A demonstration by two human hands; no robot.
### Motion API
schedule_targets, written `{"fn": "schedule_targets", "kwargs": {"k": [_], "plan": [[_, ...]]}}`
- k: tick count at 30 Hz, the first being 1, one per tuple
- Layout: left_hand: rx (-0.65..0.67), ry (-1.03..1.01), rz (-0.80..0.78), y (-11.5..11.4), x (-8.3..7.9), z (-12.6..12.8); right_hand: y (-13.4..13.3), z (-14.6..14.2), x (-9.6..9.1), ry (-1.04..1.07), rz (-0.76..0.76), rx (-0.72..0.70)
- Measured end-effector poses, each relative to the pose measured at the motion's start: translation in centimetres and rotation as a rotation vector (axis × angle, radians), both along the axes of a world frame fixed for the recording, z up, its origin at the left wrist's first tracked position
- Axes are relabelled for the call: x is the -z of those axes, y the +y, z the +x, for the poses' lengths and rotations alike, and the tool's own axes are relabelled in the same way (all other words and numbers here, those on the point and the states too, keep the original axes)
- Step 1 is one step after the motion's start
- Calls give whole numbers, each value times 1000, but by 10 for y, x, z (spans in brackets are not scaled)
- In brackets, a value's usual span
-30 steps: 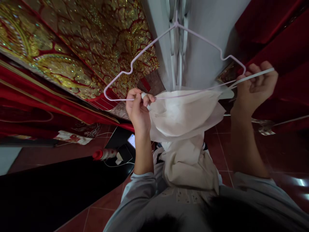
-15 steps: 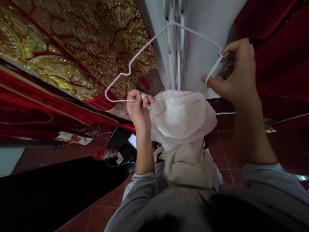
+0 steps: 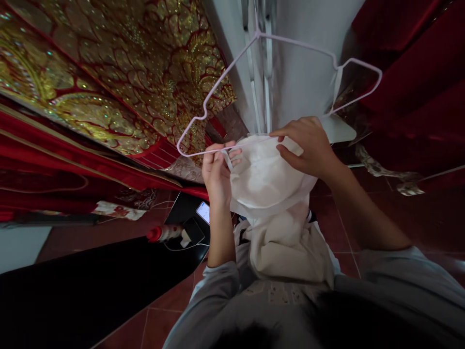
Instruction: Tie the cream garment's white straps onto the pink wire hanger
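Note:
A pale lilac clothes hanger hangs in front of me, its right notch carrying one white strap. My left hand is closed at the left part of the hanger's bottom bar, pinching the other white strap. Below the bar, the white garment droops towards my lap, its upper part rounded and sheer-edged. My right hand reaches in from the right over the garment. Its index fingertip meets the bar near the middle, with thumb and finger apart.
Gold-sequined red garments hang at the left, and dark red cloth at the right. Metal rods stand against the pale wall. A black table at lower left bears a phone and a red-capped bottle.
My right hand has let go of the right strap, now hooked in the hanger's notch, and moved left to the middle of the bar. The hanger has shifted slightly right.

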State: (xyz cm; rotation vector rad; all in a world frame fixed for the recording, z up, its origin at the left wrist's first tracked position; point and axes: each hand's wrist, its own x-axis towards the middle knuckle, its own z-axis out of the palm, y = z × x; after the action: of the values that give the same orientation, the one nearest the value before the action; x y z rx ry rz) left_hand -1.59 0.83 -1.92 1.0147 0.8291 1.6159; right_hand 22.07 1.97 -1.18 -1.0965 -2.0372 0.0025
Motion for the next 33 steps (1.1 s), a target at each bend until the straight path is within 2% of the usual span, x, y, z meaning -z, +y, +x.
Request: {"fn": "schedule_targets", "kwargs": {"k": [3, 5, 8, 10, 11, 13, 15, 17, 19, 21, 23, 25, 27, 29, 31, 33], "plan": [[-199, 49, 9, -2, 13, -8, 1, -3, 3, 20, 19, -8], [-345, 100, 86, -1, 12, -11, 0, -5, 3, 21, 30, -16], [-527, 231, 301, 7, -5, -12, -3, -6, -1, 33, 40, -32], [-598, 295, 410, 13, -20, -14, -7, -5, -6, 52, 29, -29], [-598, 309, 433, 16, -26, -16, -9, -5, -8, 58, 21, -20], [-500, 315, 413, 19, -32, -22, -11, -5, -11, 66, 15, -1], [-347, 269, 345, 18, -31, -29, -12, -5, -11, 72, 23, 15], [-270, 206, 274, 14, -23, -37, -11, -4, -11, 82, 31, 30], [-280, 182, 232, 10, -14, -48, -9, -4, -10, 90, 33, 46], [-301, 191, 258, 9, -6, -60, -7, -4, -8, 97, 37, 53], [-298, 186, 359, 13, -2, -74, -6, -5, -7, 101, 52, 42], [-302, 202, 461, 18, -5, -86, -5, -5, -5, 102, 75, 27], [-311, 276, 531, 22, -16, -90, -5, -5, -3, 97, 82, 23], [-293, 389, 545, 24, -35, -85, -5, -6, -1, 88, 64, 33], [-210, 520, 461, 25, -58, -74, -6, -7, -1, 80, 51, 42], [-122, 656, 454, 25, -79, -63, -8, -7, -3, 85, 69, 46]]}}
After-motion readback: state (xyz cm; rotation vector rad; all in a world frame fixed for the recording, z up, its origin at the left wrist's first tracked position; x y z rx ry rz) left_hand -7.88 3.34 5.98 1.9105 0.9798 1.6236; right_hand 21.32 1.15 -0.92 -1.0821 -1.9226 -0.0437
